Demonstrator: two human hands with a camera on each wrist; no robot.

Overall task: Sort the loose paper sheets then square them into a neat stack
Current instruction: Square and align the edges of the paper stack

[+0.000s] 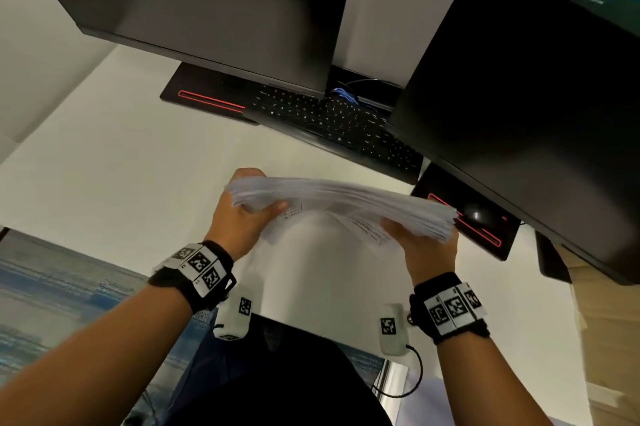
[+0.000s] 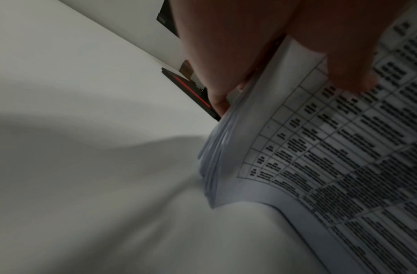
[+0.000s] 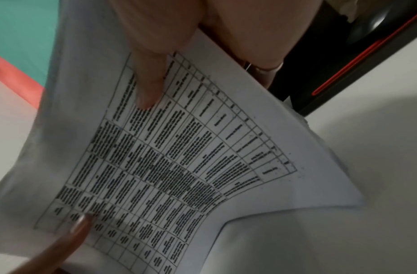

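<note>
paper sheets (image 1: pixel 341 198) hang in a thick bundle above the white desk (image 1: pixel 114 162), near the keyboard (image 1: pixel 332 120). left hand (image 1: pixel 242 217) grasps the bundle's left end, right hand (image 1: pixel 424 245) grasps its right end; the printed table faces the person, edges fanned unevenly.

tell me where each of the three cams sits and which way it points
Head: worn on the head, looking down and forward at the desk; both forearms, left hand and right hand hold the paper stack by its ends.
Left wrist: under the left hand, looking along its fingers at the stack's edge.
Right wrist: under the right hand, looking along its fingers at the printed underside.
Shared: both wrist views show the same table-printed bottom sheet.
</note>
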